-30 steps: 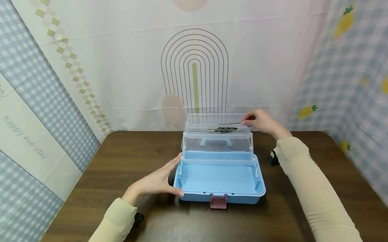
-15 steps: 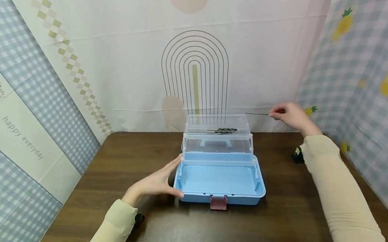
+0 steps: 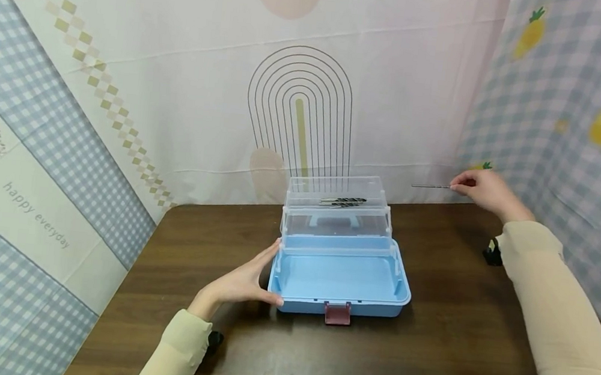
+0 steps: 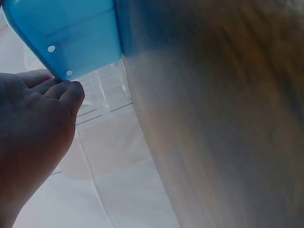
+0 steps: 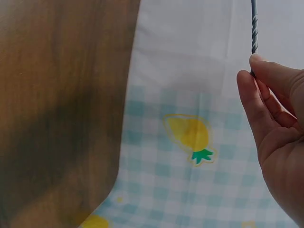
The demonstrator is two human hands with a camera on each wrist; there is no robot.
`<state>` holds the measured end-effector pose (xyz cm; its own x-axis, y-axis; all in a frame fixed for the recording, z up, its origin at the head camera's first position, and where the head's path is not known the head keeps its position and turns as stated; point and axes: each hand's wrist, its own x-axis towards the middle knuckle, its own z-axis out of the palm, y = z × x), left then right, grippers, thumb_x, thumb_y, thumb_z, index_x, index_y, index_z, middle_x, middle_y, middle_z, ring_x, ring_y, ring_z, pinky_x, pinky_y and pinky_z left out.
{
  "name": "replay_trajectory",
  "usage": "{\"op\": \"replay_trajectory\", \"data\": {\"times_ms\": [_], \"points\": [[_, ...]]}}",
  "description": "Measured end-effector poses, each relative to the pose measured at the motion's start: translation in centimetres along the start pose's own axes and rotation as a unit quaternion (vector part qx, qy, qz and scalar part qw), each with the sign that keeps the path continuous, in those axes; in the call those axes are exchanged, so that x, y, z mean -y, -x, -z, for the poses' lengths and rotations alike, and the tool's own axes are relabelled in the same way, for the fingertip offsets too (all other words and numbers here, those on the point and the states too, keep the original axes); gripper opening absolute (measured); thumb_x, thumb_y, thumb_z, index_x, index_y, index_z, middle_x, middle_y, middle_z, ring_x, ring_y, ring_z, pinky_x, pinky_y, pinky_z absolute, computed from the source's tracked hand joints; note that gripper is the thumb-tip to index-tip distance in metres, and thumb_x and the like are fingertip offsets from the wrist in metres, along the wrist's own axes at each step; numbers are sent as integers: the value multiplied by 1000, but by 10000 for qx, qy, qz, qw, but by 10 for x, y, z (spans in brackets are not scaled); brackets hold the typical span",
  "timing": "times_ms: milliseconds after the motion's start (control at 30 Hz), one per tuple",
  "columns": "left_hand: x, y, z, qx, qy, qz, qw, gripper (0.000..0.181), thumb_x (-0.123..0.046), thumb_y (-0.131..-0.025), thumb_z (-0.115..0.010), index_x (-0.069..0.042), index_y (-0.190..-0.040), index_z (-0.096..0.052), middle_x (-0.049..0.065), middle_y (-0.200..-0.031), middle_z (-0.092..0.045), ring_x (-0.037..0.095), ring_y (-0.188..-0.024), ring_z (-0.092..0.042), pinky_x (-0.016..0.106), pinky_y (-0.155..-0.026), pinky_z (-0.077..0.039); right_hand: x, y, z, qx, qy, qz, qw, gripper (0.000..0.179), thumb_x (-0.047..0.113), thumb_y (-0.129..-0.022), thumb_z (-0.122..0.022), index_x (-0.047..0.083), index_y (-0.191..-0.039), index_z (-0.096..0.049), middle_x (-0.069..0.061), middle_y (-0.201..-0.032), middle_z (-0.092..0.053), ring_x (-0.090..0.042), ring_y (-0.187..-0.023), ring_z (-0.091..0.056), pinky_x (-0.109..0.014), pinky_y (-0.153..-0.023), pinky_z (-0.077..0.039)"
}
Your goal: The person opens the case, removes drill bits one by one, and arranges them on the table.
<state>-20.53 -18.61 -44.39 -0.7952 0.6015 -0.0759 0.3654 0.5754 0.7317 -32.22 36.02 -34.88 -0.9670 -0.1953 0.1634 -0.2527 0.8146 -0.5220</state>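
Pinching in the right hand a thin dark-grey metal drill bit, near the far right edge of the brown wooden worktop. Pointing left with smooth shank, almost level, with long axis left-to-right and shiny spiral flutes near the grip. Touching, with the left hand spread wide, an opened light-blue plastic box.

Head view high, facing forward-down; wrist views close, seemingly rolled sideways; head, left share box.
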Motion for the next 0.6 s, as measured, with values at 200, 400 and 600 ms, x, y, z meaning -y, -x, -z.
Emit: {"op": "replay_trajectory", "data": {"times_ms": [200,400,600], "points": [[-1,1,0,-12,-12,29,10000,126,-49,-75,-88,-28,-163,-1,-16,-168,6,10,-152,-7,49,-119,-21,-12,2,-11,130,83,105,9998,27,17,-103,-59,-7,-112,-68,-24,-104,-67,-37,-91,-61,-46,-74,-48],[-2,0,0,-3,-16,54,10000,126,-49,-75,-87,-28,-163,0,-15,-168,6,11,-152,-7,50,-119,-21,-23,5,-23,331,32,69,9994,24,16,-103,-59,-6,-109,-69,-19,-96,-68,-31,-82,-60,-39,-66,-46],[-2,-1,0,-39,22,39,10000,125,-48,-75,-88,-28,-164,-1,-17,-167,5,11,-152,-6,51,-118,-21,-34,12,-35,499,44,113,9987,24,14,-103,-60,-7,-108,-69,-19,-96,-69,-26,-80,-60,-39,-67,-47]]}}
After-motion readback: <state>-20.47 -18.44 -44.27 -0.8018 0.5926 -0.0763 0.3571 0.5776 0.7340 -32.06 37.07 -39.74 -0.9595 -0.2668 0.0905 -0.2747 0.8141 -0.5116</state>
